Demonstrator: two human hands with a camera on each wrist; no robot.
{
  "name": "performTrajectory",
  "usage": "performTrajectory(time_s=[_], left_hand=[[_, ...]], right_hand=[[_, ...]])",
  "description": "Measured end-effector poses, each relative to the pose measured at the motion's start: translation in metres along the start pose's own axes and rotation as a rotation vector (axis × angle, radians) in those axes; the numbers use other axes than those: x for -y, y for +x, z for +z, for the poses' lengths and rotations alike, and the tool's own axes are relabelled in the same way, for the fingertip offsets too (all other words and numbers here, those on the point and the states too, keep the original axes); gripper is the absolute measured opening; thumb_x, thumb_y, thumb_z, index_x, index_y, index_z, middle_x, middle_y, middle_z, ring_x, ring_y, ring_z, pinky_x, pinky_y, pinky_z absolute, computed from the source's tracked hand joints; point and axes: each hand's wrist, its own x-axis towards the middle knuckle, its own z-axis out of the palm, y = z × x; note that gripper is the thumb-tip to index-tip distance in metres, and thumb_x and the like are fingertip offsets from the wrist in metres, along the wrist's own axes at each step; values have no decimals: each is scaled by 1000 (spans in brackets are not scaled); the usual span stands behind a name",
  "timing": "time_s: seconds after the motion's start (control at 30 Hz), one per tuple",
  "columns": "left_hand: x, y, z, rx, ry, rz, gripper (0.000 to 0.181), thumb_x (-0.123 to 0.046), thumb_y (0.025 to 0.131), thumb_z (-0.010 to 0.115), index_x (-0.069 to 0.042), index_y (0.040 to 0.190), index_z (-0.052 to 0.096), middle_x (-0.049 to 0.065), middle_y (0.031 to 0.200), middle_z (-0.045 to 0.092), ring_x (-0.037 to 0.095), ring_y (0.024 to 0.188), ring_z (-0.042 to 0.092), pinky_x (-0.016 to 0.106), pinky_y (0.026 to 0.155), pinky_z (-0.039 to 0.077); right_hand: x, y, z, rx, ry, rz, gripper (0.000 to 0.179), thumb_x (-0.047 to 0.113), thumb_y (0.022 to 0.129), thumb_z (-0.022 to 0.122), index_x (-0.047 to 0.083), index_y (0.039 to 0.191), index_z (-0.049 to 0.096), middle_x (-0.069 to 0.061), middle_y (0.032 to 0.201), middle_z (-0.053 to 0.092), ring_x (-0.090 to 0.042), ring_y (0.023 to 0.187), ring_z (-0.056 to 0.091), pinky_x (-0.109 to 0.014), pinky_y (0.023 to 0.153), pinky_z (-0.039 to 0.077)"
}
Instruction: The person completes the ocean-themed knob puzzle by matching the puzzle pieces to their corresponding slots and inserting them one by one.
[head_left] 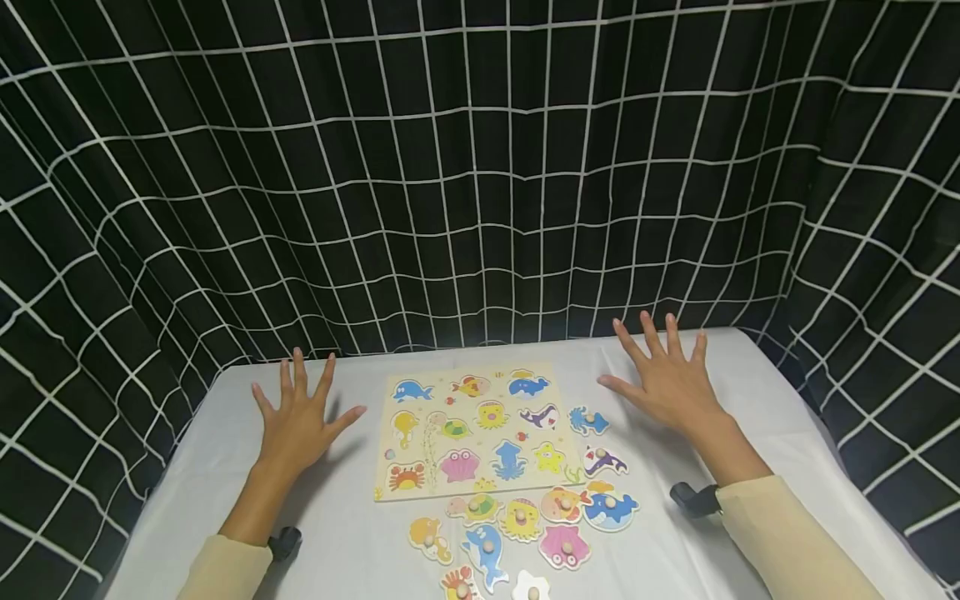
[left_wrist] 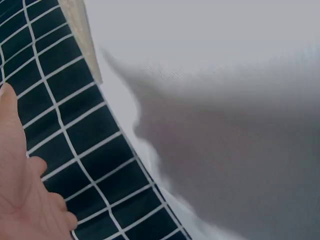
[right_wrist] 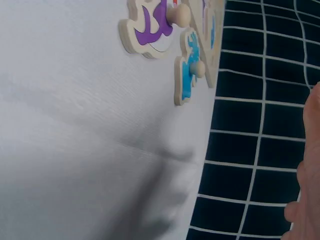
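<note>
Hanging behind puzzle board (head_left: 480,437), gridded curtain (head_left: 491,200)

A black, white-gridded curtain (head_left: 487,196) backs the white-covered table (head_left: 345,537).

Got white-gridded black curtain (head_left: 489,193) wrapping from 9 through 12 to 3 o'clock. Got white tabletop (head_left: 348,533) toward 6 o'clock.

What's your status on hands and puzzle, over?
Left hand spread, empty; right hand spread, empty. Puzzle board flat, knobbed pieces loose beside it. Nothing seen blocking the board.
</note>
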Motion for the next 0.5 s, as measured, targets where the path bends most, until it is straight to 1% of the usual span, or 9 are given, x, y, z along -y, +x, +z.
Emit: performTrajectory(time_s=[0.1, 0.17, 0.27, 0.4, 0.5], left_hand=[[-3, 0, -2, 35, -25, -1, 100, -73, 89, 57, -18, 164, 20, 28, 166, -2, 49, 153, -3, 80, 109, -6], [-5, 0, -2, 72, -52, -7, 99, -72, 90, 57, -17, 164, 20, 29, 166, -2, 49, 153, -2, 80, 109, -4], [-8, -1, -1, 140, -102, -13, 98, -71, 91, 58, -17, 163, 21, 29, 166, 0, 49, 152, 1, 80, 110, -1], [-11, -3, 3, 234, -136, 9, 93, -69, 91, 59, -15, 161, 30, 30, 165, 12, 49, 152, 8, 76, 113, 8], [-14, -8, 6, 312, -151, 41, 89, -67, 90, 62, -14, 158, 38, 31, 162, 22, 50, 151, 15, 74, 114, 16]], right_hand=[[0, -1, 2, 5, 2, 5, 93, 77, 94, 40, 24, 165, 10, -24, 168, 5, -50, 151, -12, -76, 110, -14], [-1, -3, 5, 14, 13, 8, 93, 76, 95, 40, 24, 165, 9, -25, 167, 4, -49, 151, -11, -76, 109, -14], [-1, -7, 10, 40, 43, 22, 94, 77, 95, 39, 23, 165, 9, -26, 167, 4, -50, 152, -7, -78, 109, -11], [-1, -14, 14, 129, 118, 75, 96, 77, 96, 35, 17, 165, 7, -29, 166, 5, -53, 151, 3, -80, 110, 0], [4, -22, 14, 192, 170, 112, 97, 76, 97, 32, 8, 163, 11, -33, 163, 12, -55, 148, 12, -78, 110, 15]])
